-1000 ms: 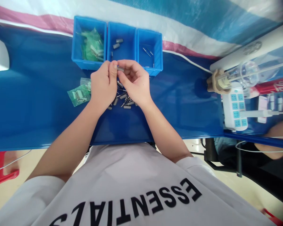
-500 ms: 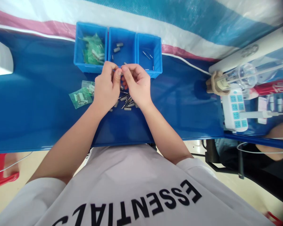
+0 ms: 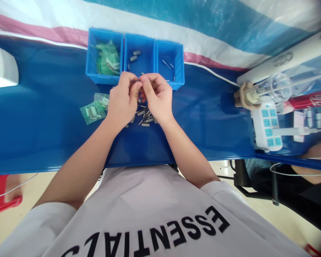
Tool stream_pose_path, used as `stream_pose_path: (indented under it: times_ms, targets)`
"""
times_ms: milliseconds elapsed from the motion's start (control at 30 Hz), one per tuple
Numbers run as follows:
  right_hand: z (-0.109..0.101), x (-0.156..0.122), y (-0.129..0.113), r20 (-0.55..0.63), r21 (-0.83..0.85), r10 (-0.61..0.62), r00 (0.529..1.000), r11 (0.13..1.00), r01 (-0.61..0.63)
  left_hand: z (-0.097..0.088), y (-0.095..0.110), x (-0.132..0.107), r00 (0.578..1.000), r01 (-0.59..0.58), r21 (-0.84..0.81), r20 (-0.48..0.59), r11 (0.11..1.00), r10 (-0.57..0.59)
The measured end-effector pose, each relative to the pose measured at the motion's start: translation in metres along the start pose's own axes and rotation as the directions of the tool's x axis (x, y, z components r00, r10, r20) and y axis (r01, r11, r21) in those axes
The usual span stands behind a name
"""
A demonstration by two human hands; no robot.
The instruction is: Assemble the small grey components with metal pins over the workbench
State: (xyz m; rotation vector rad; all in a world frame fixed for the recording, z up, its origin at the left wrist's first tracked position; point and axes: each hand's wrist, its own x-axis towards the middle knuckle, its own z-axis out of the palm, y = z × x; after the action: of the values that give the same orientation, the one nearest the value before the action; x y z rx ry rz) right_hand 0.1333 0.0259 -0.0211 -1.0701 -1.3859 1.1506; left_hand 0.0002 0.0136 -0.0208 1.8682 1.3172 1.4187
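Observation:
My left hand (image 3: 122, 100) and my right hand (image 3: 158, 97) meet fingertip to fingertip just in front of the middle blue bin (image 3: 139, 50). Both are closed in a pinch on a small grey metal part, which is mostly hidden between the fingers. Under and behind the hands lies a loose heap of small grey metal cylinders and pins (image 3: 145, 117) on the blue table (image 3: 42, 117). The middle bin holds a few grey cylinders. The left bin (image 3: 105, 57) holds green plastic bags of parts, and the right bin (image 3: 169, 62) holds thin pins.
Two green bags of parts (image 3: 94, 109) lie left of my hands. A white device (image 3: 1, 69) sits at the far left. At the right are a white and blue power strip (image 3: 266, 125), a clear tube on a wooden holder (image 3: 259, 90) and another person's arm (image 3: 317, 151).
The hands stay pinched together; the grey cylinder seen between the fingers a second ago is now hidden. The view has shifted slightly, so everything sits a little lower in the frame.

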Motion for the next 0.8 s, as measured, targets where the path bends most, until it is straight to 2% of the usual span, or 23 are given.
stream_pose_path:
  times_ms: [100,233,367,467,633,800]
  targets:
    - [0.003,-0.003,-0.003,0.001,-0.013,-0.008,1.0,1.0,0.008,-0.001,-0.002,0.0,1.0,-0.006,0.006,-0.029,1.0,0.006]
    - [0.003,-0.003,-0.005,-0.026,-0.012,0.0,1.0,1.0,-0.001,-0.002,0.006,-0.001,0.997,0.024,0.01,-0.077,1.0,-0.023]
    - [0.002,-0.002,-0.005,-0.055,0.02,0.016,0.998,1.0,-0.015,-0.002,0.014,-0.002,0.999,0.039,-0.024,-0.012,0.999,-0.04]
    - [0.002,-0.001,-0.003,-0.066,0.052,0.02,0.998,0.998,-0.016,-0.001,0.013,-0.002,1.0,0.025,-0.049,0.01,0.998,-0.025]
    - [0.005,-0.004,-0.007,-0.041,0.061,0.025,0.999,0.998,-0.022,-0.002,0.005,-0.002,0.998,0.05,-0.097,-0.025,0.994,-0.053]
    - [0.007,-0.005,-0.01,-0.049,0.09,0.018,0.999,0.996,-0.014,-0.001,0.011,-0.002,0.997,0.048,-0.096,-0.06,0.994,-0.054]
